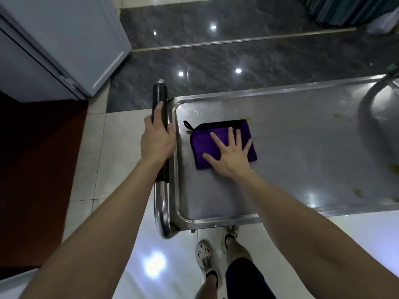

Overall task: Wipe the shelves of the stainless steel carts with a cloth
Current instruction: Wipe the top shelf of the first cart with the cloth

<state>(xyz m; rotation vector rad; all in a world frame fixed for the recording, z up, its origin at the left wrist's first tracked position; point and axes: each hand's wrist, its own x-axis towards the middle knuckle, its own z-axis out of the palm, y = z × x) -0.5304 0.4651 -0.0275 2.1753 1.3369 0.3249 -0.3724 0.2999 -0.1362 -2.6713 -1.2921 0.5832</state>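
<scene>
A stainless steel cart's top shelf (302, 147) fills the right half of the view. A folded purple cloth (205, 143) with a black edge and loop lies flat near the shelf's left end. My right hand (232, 155) presses on the cloth with fingers spread and straight. My left hand (156, 140) grips the black-sleeved cart handle (160, 96) at the shelf's left side, fingers curled round it.
A steel bowl (382, 108) sits at the shelf's far right. Small greenish specks (357, 192) dot the shelf's right part. A grey cabinet (64, 44) stands at the upper left. My feet (205, 260) are on the glossy tiled floor below the cart.
</scene>
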